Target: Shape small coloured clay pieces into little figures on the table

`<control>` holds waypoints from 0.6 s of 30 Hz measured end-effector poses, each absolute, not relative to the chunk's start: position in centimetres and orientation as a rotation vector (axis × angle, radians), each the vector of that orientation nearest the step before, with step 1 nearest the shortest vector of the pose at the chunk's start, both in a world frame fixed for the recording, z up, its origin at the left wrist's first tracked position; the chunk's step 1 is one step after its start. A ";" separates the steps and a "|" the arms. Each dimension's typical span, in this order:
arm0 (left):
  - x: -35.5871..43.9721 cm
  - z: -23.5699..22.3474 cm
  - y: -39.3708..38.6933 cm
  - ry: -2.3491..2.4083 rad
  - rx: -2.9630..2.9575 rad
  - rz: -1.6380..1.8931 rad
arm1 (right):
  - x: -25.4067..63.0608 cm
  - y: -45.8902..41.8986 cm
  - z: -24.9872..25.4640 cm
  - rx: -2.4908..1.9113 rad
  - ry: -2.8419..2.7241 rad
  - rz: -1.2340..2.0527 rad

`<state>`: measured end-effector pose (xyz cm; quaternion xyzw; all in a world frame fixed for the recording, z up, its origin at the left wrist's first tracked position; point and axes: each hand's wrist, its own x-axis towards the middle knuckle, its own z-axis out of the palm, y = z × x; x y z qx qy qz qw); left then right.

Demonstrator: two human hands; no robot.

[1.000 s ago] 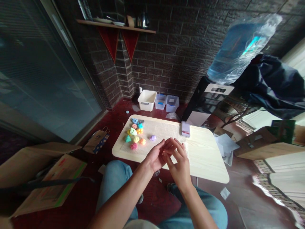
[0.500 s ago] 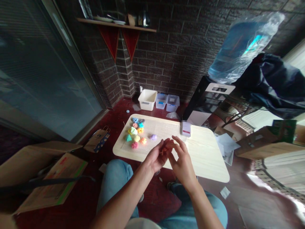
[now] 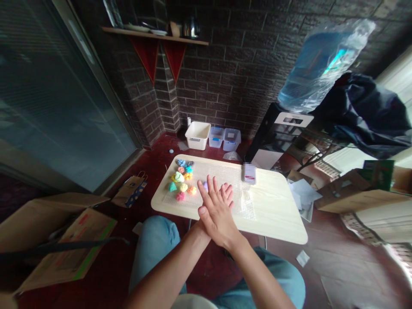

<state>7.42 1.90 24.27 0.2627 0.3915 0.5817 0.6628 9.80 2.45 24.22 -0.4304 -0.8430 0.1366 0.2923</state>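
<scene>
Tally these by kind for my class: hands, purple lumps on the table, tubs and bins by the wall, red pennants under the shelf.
Hands: 2, right hand over left hand
Purple lump: 1, partly hidden
White tub: 1
Clear bins: 2
Red pennants: 2
Total: 8

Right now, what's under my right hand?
Under your right hand is your left hand, its fingers partly showing past the right one's edge. The left palm is covered, so anything between the hands can't be seen.

Right hand (image 3: 217, 214) seemingly atop left hand (image 3: 228, 195)
</scene>
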 end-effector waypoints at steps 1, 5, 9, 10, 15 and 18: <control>7.4 24.2 1.8 0.886 0.617 1.325 | 9.5 2.4 24.4 -1.147 -2.228 0.329; 5.5 23.9 2.3 0.786 0.666 1.141 | 10.0 3.3 24.8 -1.264 -2.116 0.236; 6.0 23.7 2.2 0.910 0.737 1.389 | 10.2 2.7 24.4 -1.203 -2.248 0.246; 6.4 23.6 2.0 0.971 0.752 1.488 | 10.1 2.5 24.3 -1.171 -2.278 0.231; 5.3 22.6 1.7 0.995 0.827 1.224 | 9.7 2.8 23.9 -1.294 -2.167 0.153; 3.5 21.9 2.1 0.958 0.837 1.132 | 9.8 2.3 23.2 -1.269 -2.234 0.174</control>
